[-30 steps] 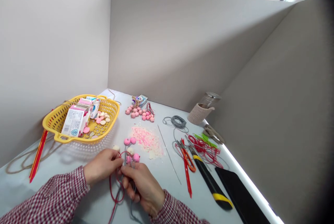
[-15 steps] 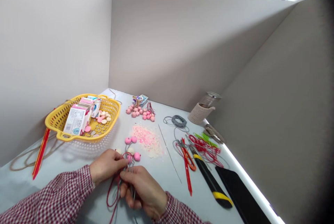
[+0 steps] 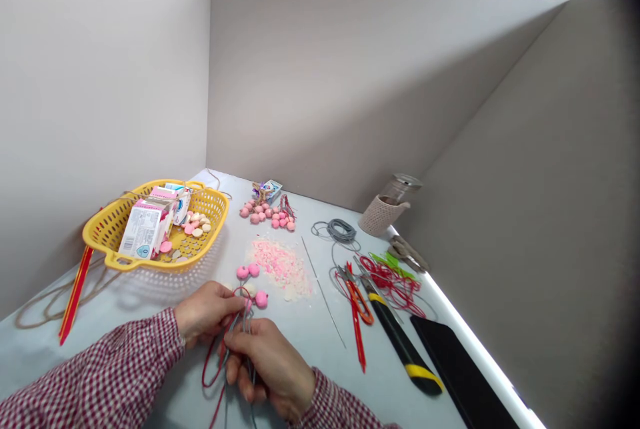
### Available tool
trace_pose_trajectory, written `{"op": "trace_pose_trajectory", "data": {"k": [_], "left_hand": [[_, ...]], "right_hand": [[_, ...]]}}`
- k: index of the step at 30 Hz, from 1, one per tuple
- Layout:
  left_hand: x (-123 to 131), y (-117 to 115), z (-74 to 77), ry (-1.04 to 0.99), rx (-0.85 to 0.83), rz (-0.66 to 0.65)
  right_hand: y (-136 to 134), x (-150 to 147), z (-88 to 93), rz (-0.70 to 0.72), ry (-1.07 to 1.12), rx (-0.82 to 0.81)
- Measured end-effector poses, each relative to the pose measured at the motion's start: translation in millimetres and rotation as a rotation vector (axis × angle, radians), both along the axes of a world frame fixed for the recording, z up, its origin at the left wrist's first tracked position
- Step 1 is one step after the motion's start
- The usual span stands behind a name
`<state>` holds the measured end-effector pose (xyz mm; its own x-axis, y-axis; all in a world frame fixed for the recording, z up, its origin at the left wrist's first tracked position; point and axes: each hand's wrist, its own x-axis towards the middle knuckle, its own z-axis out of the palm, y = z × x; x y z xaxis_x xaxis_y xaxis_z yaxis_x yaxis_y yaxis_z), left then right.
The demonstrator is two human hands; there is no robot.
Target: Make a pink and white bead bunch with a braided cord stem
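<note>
Hands have closed in slightly at the near table (image 3: pixel 320 355) edge: right hand (image 3: pixel 273 365) keeps a clenched grip on the cords (image 3: pixel 205 372), left hand (image 3: pixel 210 312) pinches them just below the pink beads (image 3: pixel 261 299). Beyond, the yellow basket (image 3: pixel 113 250) sits unmoved.

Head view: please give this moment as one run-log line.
left hand: pinching cords | right hand: gripping cords | pink beads: beside hands | yellow basket: far left, untouched

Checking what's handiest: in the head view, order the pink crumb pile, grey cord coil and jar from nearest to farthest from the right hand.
1. pink crumb pile, just beyond the right hand.
2. grey cord coil, farther back-right.
3. jar, by the right wall.
</note>
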<state>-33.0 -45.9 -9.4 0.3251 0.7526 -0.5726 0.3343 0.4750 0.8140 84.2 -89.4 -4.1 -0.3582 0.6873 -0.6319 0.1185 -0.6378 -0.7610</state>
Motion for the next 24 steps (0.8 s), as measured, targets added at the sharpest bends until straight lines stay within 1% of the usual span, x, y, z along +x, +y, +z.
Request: {"op": "trace_pose_trajectory", "data": {"k": [3,7,10,13,17,24], "left_hand": [[-2.4,1.3,0.8,-0.016,0.001,-0.023],[-6.7,2.4,5.7,-0.029,0.023,-0.049],[-8.9,2.1,9.4,-0.022,0.035,-0.116],[-9.6,1.7,11.9,0.004,0.036,-0.184],[-10.4,1.9,14.4,0.072,0.047,-0.182],[-17.4,4.8,13.9,-0.055,-0.015,-0.192]], "right_hand": [[-1.7,2.9,1.2,0.027,-0.050,0.041],[-5.7,12.8,4.6,-0.018,-0.066,0.098],[-9.0,14.8,7.1,-0.055,-0.002,0.082],[-11.5,8.3,8.1,-0.078,0.055,0.047],[-13.8,-1.4,6.6,-0.081,0.104,-0.033],[-22.4,2.7,-2.0,-0.003,0.194,-0.066]]}}
